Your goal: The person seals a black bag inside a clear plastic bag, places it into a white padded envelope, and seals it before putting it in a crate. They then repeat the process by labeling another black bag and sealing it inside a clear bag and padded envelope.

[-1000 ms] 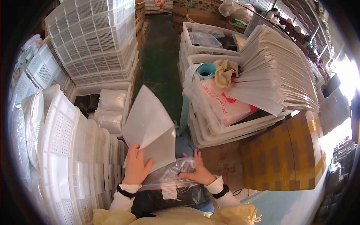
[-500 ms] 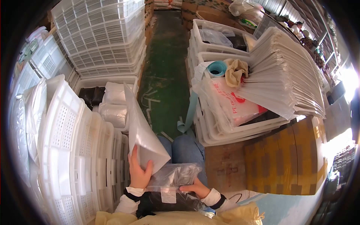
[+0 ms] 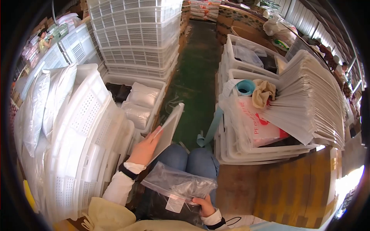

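My left hand (image 3: pixel 144 149) is raised ahead of my lap, closed on a thin white mailing envelope (image 3: pixel 168 129) that stands nearly edge-on. Across my thighs lies a clear plastic bag (image 3: pixel 179 183) with dark contents and a white label (image 3: pixel 174 204) on its front. The thumb of my right hand (image 3: pixel 205 206) rests on the bag's right edge; the other fingers go under it, so that hand grips it. Close beyond the envelope, a white crate (image 3: pixel 154 82) holds white packets (image 3: pixel 144 95) and dark ones.
White crates (image 3: pixel 135 36) rise in stacks at the left. On the right-hand crates (image 3: pixel 231 144) lie a fan of white envelopes (image 3: pixel 300 96), a blue tape roll (image 3: pixel 245 87) and a red-printed bag (image 3: pixel 254 119). A cardboard box (image 3: pixel 293 188) stands at right. Distant people are visible.
My left hand has swung the white envelope forward and up, away from the plastic bag, turning it edge-on. The bag stays on my lap in my right hand. The view has shifted left.
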Action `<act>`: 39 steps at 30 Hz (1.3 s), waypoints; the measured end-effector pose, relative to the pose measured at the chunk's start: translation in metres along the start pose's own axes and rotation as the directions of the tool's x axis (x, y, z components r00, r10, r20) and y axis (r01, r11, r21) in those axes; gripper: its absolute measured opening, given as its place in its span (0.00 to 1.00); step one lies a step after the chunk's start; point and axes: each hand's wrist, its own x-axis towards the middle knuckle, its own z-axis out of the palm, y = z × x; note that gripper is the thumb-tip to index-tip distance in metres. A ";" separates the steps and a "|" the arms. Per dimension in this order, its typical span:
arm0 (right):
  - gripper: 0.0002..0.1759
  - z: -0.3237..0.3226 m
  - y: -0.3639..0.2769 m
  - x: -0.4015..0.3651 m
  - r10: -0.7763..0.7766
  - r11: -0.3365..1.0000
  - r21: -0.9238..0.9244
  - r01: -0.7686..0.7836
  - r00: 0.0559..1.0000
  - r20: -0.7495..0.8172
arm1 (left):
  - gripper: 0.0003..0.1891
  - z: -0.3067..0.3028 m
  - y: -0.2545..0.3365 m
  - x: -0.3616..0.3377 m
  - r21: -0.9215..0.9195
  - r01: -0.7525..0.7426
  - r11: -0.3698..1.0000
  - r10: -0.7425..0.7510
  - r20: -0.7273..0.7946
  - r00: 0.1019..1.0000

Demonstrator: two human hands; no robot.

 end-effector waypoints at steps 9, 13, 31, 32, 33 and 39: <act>0.32 -0.061 0.012 -0.021 -0.132 0.941 0.301 0.153 0.987 -0.090 | 0.25 0.048 0.049 0.003 0.370 -0.215 0.904 0.213 0.047 0.976; 0.33 -0.057 0.006 -0.033 -0.207 0.917 0.304 0.259 0.959 -0.192 | 0.25 0.049 0.088 -0.004 0.307 -0.254 0.917 0.242 0.079 0.967; 0.24 -0.046 -0.013 -0.024 -0.164 0.878 0.400 0.263 0.950 -0.264 | 0.37 0.002 0.121 -0.020 0.003 -0.168 0.986 0.167 0.113 0.980; 0.24 -0.047 -0.015 -0.021 -0.172 0.884 0.386 0.265 0.951 -0.258 | 0.36 0.003 0.122 -0.022 0.035 -0.211 0.977 0.208 0.085 0.975; 0.24 -0.051 -0.017 -0.016 -0.180 0.890 0.370 0.266 0.951 -0.250 | 0.35 0.005 0.123 -0.023 0.068 -0.251 0.966 0.248 0.056 0.967; 0.25 -0.039 -0.027 -0.002 -0.233 0.895 0.339 0.291 0.951 -0.202 | 0.28 0.017 0.135 -0.018 0.167 -0.447 0.879 0.463 -0.074 0.883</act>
